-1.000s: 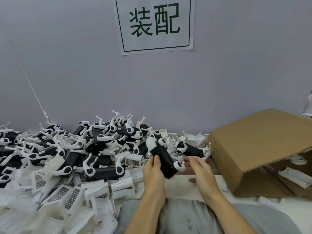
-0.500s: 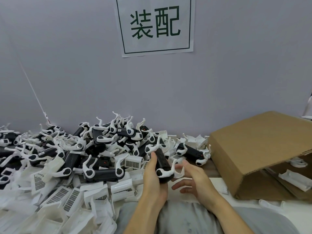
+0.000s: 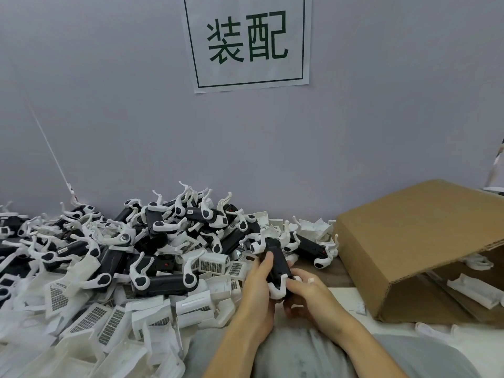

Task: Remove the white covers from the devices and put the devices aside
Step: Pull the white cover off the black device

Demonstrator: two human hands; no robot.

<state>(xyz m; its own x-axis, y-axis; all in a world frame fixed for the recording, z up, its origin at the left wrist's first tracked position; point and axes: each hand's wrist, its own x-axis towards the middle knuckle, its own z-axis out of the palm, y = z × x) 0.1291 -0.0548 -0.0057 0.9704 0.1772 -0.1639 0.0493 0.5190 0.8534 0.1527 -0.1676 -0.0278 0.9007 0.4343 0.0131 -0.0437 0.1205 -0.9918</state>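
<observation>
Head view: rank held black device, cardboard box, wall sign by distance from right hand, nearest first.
1. Held black device: in the right hand, its near end gripped.
2. Cardboard box: on the right, on the table.
3. Wall sign: high on the wall behind.

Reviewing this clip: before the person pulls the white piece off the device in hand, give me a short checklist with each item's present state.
1. Left hand grips the black device: ok.
2. Right hand pinches the white cover at the device's near end: ok.
3. Cover already free of the device: cannot tell; it looks attached.
4. Held device raised off the pile of devices: ok.
5. Cardboard box opening within view at right, white parts inside: ok.
6. Far-end white arm clear of neighbouring pieces: cannot tell.
</observation>
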